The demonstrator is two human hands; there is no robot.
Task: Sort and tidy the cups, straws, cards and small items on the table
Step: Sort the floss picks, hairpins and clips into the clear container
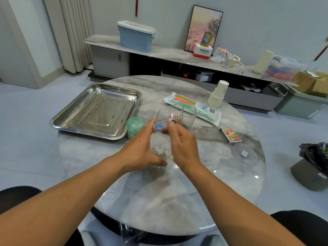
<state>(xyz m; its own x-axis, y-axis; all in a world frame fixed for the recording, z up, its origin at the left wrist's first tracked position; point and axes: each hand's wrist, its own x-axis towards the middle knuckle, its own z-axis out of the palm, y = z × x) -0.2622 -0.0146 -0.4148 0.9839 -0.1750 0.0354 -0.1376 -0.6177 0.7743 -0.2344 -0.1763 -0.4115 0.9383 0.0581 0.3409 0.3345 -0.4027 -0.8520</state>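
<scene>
My left hand (142,148) curls round a small clear round tub (160,150) with several metal paper clips in it, at the middle of the marble table (159,201). My right hand (182,144) hovers just right of the tub, blurred, with thumb and fingertips drawn together over its rim; I cannot make out anything between them. Behind both hands stands a clear ribbed organiser box (179,114) holding small coloured items. Two loose paper clips (167,181) lie near the tub. A packet of coloured straws (191,105), a stack of paper cups (218,95) and a card box (230,135) lie to the right.
A steel tray (95,110) sits at the table's left, with a green roll (134,126) beside it. A clear round lid (245,153) lies near the right edge. Clear plastic wrap (131,235) hangs at the near edge. A low sideboard (168,52) stands behind.
</scene>
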